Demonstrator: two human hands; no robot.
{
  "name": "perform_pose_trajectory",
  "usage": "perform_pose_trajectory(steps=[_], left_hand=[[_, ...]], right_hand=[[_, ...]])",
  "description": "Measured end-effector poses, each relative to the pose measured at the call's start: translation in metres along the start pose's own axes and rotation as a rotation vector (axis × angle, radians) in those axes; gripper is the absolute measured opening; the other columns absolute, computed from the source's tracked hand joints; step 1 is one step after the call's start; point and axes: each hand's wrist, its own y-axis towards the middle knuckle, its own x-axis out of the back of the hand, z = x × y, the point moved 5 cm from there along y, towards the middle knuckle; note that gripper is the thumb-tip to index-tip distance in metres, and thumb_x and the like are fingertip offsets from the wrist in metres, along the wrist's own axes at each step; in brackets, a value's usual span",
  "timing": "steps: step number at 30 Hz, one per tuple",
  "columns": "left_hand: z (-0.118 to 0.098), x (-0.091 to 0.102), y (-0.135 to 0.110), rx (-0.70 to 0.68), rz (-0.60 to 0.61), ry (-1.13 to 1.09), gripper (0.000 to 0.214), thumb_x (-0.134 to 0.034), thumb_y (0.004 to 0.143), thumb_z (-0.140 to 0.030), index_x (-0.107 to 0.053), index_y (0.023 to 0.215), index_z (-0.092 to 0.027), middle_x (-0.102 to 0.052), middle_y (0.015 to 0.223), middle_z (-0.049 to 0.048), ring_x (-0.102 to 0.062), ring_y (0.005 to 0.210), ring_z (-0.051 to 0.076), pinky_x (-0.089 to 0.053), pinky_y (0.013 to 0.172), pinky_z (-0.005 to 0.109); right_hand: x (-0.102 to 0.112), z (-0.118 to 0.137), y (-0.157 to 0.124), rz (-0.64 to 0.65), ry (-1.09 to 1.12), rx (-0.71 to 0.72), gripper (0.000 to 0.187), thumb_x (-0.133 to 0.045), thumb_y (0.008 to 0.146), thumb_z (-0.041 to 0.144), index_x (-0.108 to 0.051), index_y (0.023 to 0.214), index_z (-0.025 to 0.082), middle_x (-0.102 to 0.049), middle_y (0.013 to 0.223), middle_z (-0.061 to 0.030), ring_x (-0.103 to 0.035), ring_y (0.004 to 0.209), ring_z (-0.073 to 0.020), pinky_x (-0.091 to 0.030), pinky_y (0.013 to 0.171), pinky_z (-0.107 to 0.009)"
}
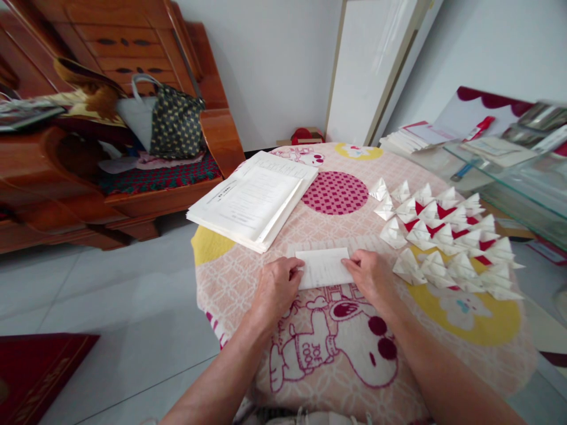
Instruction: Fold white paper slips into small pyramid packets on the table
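A small white folded paper strip (324, 267) lies on the round table's patterned pink cloth (336, 354). My left hand (277, 289) pinches its left end with curled fingers. My right hand (371, 274) presses and grips its right end. A second strip of paper (354, 244) lies just behind it. Right of my right hand spreads a cluster of several folded white and red paper triangles (447, 236).
A thick stack of printed white sheets (252, 198) sits at the table's back left. A wooden bench (133, 147) with a bag (170, 121) stands to the left. A glass shelf (522, 177) with papers is on the right. Tiled floor (110, 307) lies left.
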Motion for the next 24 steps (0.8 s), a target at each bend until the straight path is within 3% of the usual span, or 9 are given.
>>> perform_pose_trajectory(steps=[8, 10, 13, 17, 24], left_hand=[[-0.002, -0.002, 0.003, -0.113, -0.005, 0.093, 0.027, -0.063, 0.077, -0.005, -0.072, 0.1, -0.016, -0.068, 0.081, 0.0032, -0.065, 0.074, 0.016, -0.054, 0.073, 0.03], [-0.004, -0.002, 0.005, -0.235, -0.058, 0.124, 0.036, -0.062, 0.074, -0.002, -0.069, 0.107, -0.015, -0.069, 0.102, 0.0091, -0.066, 0.095, 0.022, -0.055, 0.086, 0.037], [-0.008, -0.004, 0.006, -0.441, -0.088, 0.102, 0.049, -0.055, 0.075, 0.001, -0.064, 0.12, -0.016, -0.054, 0.142, 0.0141, -0.052, 0.13, 0.028, -0.047, 0.107, 0.05], [-0.006, -0.017, 0.009, -0.551, 0.132, -0.003, 0.055, -0.043, 0.085, 0.001, -0.059, 0.132, -0.022, -0.052, 0.148, 0.0099, -0.052, 0.134, 0.025, -0.045, 0.111, 0.049], [-0.005, -0.031, 0.015, -0.604, 0.363, 0.046, 0.059, -0.047, 0.077, 0.007, -0.069, 0.125, -0.021, -0.062, 0.138, 0.0099, -0.056, 0.131, 0.024, -0.045, 0.112, 0.044]], right_hand=[[0.001, 0.001, 0.003, 0.022, 0.001, -0.032, 0.027, -0.063, 0.087, 0.031, -0.064, 0.064, 0.017, -0.062, 0.06, -0.0047, -0.054, 0.06, -0.0171, -0.029, 0.058, -0.028], [0.001, 0.0, 0.004, 0.009, -0.007, -0.028, 0.028, -0.064, 0.087, 0.032, -0.066, 0.064, 0.017, -0.063, 0.061, -0.0049, -0.054, 0.06, -0.0172, -0.029, 0.057, -0.028], [0.002, 0.0, 0.006, -0.012, -0.001, -0.017, 0.026, -0.065, 0.085, 0.033, -0.067, 0.065, 0.017, -0.063, 0.061, -0.0046, -0.055, 0.06, -0.017, -0.03, 0.058, -0.028], [0.003, -0.002, 0.008, -0.017, 0.026, -0.059, 0.022, -0.069, 0.082, 0.033, -0.07, 0.067, 0.017, -0.063, 0.06, -0.0034, -0.055, 0.058, -0.0164, -0.031, 0.057, -0.028], [0.004, -0.007, 0.014, -0.065, 0.054, -0.078, 0.018, -0.072, 0.079, 0.031, -0.071, 0.069, 0.016, -0.066, 0.063, -0.003, -0.055, 0.059, -0.0154, -0.033, 0.056, -0.027]])
